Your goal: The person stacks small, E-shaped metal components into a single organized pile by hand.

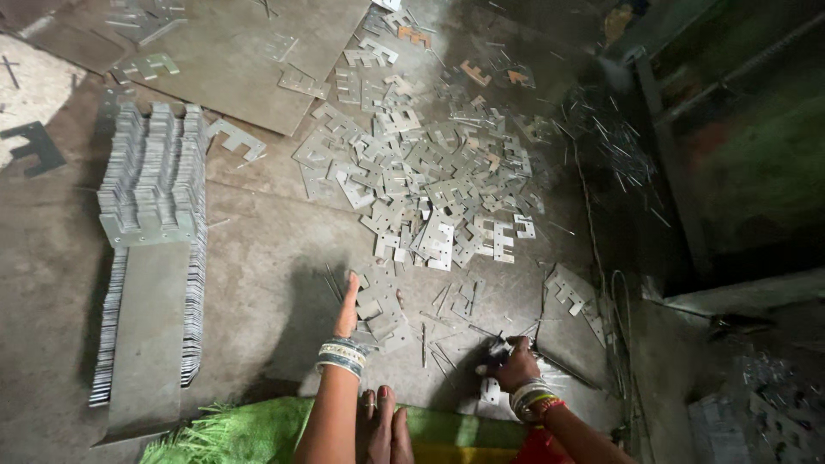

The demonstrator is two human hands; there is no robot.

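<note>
1. Down on the concrete floor (258,258), a person sits with both arms stretched forward over scattered metal pieces.
2. The left hand (347,311) is held flat and unclenched, fingers straight, its edge pressed against a small stack of metal plates (381,311) lying just in front of the person.
3. The left wrist carries a band of bangles (342,356), white and dark.
4. The right hand (514,362) is closed around a few small metal pieces (493,351); how many it holds cannot be made out.
5. The right wrist wears bangles too, with red among them.
6. Beyond the hands, a wide loose pile of plates (430,180), each cut in a notched shape, spreads across the middle of the floor.
7. To the left, a long neat row of plates (155,172) stands on edge, with a flat metal sheet (148,335) lying over its near half.
8. A larger sheet (232,51) lies flat at the top, with a few loose plates on it.
9. Thin metal slivers (610,137) lie strewn to the right of the pile, near a dark machine frame (679,172).
10. The person's bare toes (382,425) and a green cloth (249,434) show at the bottom edge.
</note>
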